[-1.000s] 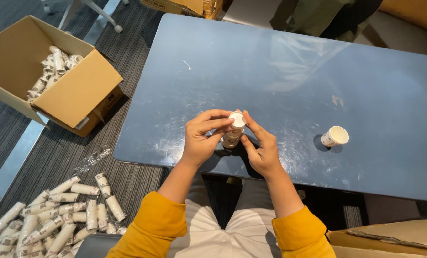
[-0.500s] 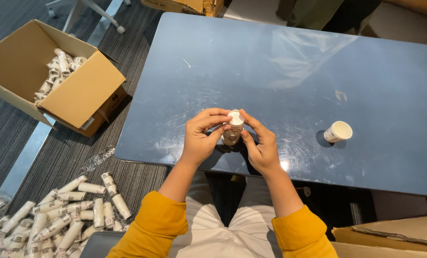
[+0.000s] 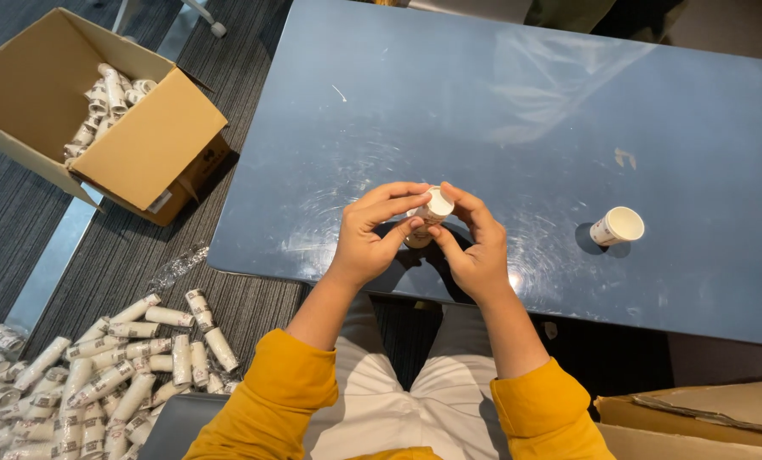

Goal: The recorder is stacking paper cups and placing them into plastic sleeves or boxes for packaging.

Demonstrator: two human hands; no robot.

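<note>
Two hands meet near the front edge of a dark blue surface. The left hand and the right hand both hold a short stack of paper cups between them. The stack is white with small dark marks, and its open top tips a little toward 1 o'clock. The left fingers curl over the top and side of the stack and grip it. The right fingers close on the other side, with the thumb low by the bottom of the stack. The stack is up in the hands, just above the surface, and I cannot tell if its bottom touches. At 3 o'clock from the hands, well apart, one single paper cup lies tipped on the surface with its mouth facing up and right. At 10 o'clock, down on the grey carpet floor, sits an open cardboard box with rolls of stacked cups inside. At 8 o'clock, on the floor, lies a big pile of more cup stacks. A clear plastic wrap lies between the pile and the box. The person wears yellow sleeves and white trousers. At 4 o'clock, flat cardboard lies low in the corner.
</note>
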